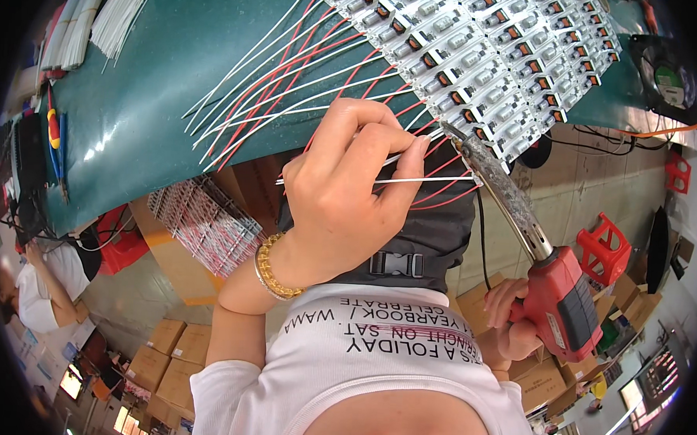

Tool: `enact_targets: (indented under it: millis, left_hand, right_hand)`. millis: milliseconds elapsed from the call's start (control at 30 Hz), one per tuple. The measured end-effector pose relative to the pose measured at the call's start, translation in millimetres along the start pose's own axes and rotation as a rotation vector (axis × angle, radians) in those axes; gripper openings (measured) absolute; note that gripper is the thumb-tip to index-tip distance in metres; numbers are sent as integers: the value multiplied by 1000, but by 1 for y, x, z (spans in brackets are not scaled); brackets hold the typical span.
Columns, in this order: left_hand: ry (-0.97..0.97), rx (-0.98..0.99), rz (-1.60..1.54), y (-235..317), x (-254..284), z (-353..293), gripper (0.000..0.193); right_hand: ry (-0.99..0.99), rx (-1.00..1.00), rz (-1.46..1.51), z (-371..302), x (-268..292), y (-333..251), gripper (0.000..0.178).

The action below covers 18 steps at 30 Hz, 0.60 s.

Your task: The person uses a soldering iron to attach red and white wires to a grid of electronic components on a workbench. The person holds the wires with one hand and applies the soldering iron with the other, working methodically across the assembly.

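Observation:
My left hand (346,190), with a gold-coloured bracelet at the wrist, pinches a thin white wire between thumb and forefinger. It is at the near edge of a panel of joined small circuit boards (479,75). My right hand (511,322) grips the red and black handle of a soldering gun (562,304). The gun's long metal barrel reaches up and left, its tip close to the panel edge and to my left fingertips. Whether the tip touches the board cannot be made out. Red and white wires (268,105) trail from the panel's left edge across the table.
On the green tabletop (150,123), bundles of white wires (126,9) and hand tools (54,138) lie at the left. A black fan (665,80) stands at the right. Below are a box of wired boards (204,219), a red stool (604,248) and cartons (175,358). Another person (46,282) sits at left.

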State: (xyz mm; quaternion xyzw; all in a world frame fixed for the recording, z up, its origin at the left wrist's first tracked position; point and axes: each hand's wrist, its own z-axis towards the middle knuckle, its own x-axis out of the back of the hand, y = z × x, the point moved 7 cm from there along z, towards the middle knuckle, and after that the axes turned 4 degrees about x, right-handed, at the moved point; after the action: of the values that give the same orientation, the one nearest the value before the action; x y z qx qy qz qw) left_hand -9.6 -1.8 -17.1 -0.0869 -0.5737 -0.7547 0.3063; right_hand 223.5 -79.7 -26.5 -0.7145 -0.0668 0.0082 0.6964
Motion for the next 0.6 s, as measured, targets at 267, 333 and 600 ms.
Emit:
enact_targets:
  millis: [267, 333, 600]
  left_hand:
    - [-19, -14, -15, 2, -3, 4, 12]
    - [-20, -18, -17, 3, -4, 4, 12]
    - [-14, -12, -12, 1, -2, 2, 12]
  right_hand:
    - [53, 53, 127, -1, 4, -6, 73]
    - [16, 40, 63, -1, 3, -7, 74]
    - [45, 41, 84, 0, 2, -3, 76]
